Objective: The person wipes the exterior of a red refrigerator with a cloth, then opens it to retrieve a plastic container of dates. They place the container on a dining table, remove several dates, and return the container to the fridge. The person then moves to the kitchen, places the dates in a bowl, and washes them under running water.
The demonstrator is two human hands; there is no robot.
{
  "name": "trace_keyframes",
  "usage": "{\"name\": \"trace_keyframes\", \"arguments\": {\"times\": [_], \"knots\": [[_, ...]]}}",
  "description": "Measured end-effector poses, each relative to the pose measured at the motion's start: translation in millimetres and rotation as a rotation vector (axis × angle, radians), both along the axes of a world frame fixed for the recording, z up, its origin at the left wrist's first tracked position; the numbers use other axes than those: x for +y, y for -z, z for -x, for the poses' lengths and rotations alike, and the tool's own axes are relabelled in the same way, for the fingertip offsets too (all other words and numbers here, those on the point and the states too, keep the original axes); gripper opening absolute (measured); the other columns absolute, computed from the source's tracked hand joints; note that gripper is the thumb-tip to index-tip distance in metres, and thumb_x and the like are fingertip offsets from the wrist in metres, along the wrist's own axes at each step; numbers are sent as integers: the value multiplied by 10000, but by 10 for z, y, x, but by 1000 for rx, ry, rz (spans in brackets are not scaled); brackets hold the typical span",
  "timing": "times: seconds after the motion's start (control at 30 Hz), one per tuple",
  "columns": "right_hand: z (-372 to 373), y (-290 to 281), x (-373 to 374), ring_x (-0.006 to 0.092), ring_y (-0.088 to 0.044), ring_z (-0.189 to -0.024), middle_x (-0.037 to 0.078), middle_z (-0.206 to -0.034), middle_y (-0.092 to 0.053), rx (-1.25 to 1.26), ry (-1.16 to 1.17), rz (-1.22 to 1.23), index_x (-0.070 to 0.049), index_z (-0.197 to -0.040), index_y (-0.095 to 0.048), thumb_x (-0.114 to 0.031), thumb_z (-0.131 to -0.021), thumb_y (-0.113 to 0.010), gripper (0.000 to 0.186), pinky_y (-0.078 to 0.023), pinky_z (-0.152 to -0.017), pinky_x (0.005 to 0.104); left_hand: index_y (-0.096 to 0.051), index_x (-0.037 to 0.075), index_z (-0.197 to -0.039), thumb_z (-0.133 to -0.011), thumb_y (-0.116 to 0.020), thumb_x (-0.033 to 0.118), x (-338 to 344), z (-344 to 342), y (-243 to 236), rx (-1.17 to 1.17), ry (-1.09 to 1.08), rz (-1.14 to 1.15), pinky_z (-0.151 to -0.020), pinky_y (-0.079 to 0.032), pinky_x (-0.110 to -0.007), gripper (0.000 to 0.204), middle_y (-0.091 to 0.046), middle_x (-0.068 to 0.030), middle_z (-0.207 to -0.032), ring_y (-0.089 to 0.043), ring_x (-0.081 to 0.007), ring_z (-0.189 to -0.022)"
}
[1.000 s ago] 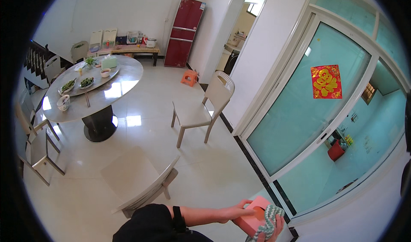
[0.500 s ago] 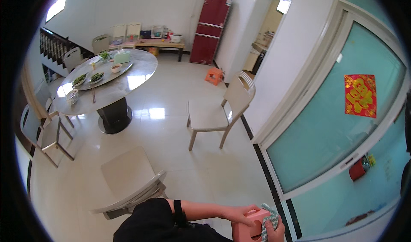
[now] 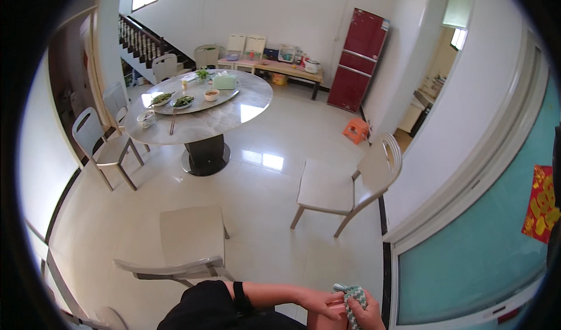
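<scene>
Rough, knitted-looking cloth (image 3: 351, 291), smooth plastic-looking pink box (image 3: 325, 323), glossy floor (image 3: 263, 193).

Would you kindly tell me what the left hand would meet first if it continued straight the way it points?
Beyond the pink box it touches, the left hand would probably meet the green-white cloth in the right hand first, though depth is unclear.

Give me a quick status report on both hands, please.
Left hand holding pink box, partly out of frame. Right hand gripping green-and-white cloth at the box. Beige chair ahead, to the left.
</scene>
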State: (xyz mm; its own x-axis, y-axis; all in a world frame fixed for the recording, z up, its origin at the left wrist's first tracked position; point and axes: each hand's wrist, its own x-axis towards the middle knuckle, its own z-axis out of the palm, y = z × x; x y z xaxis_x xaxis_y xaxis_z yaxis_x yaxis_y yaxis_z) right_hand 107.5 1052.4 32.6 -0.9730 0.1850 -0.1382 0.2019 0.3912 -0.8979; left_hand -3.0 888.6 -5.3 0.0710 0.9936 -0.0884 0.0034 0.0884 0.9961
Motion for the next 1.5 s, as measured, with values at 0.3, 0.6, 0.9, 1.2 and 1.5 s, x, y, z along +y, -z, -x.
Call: {"name": "trace_keyframes", "arguments": {"times": [0.3,0.6,0.9,1.2,1.5], "knots": [[1504,273,476,106,-522,-836,60,-927,-584,-87,-99,437,32,-1042,-533,-321,-883,-494,389,-427,-757,261,-142,4,-1351,-796,-576,451,151,1326,69,-98,-136,-60,-1007,-245,-334,835,-288,-151,-1312,-289,-237,-1219],[2854,223,443,112,-522,-847,66,-930,-580,-356,-263,649,48,-1039,-528,-388,-902,-432,467,-425,-761,260,-170,91,-1367,-800,-583,422,-98,2302,-150,-79,-294,-112,-1004,-241,-352,776,-257,-135,-1332,-257,-237,-1237],[4294,184,755,119,-526,-852,70,-930,-580,-375,-286,570,55,-1039,-526,-425,-908,-394,515,-425,-762,262,-205,103,-1358,-775,-595,417,9,3528,-284,-102,-521,-37,-978,-286,-341,768,-339,-122,-1303,-333,-235,-1204],[5488,465,923,149,-530,-878,74,-949,-582,-327,-559,210,29,-1087,-520,-487,-910,-325,579,-416,-786,274,-251,80,-1353,-786,-609,376,-100,4537,-275,-141,-773,36,-979,-279,-336,733,-363,-98,-1298,-335,-197,-1195],[6645,520,293,148,-497,-951,72,-1057,-542,-13,-607,399,-12,-1219,-414,-362,-912,-411,465,-399,-832,296,-317,38,-1312,-770,-630,370,-592,5797,-18,-226,-967,46,-965,-310,-315,709,-438,-121,-1235,-401,-202,-1150]]}}
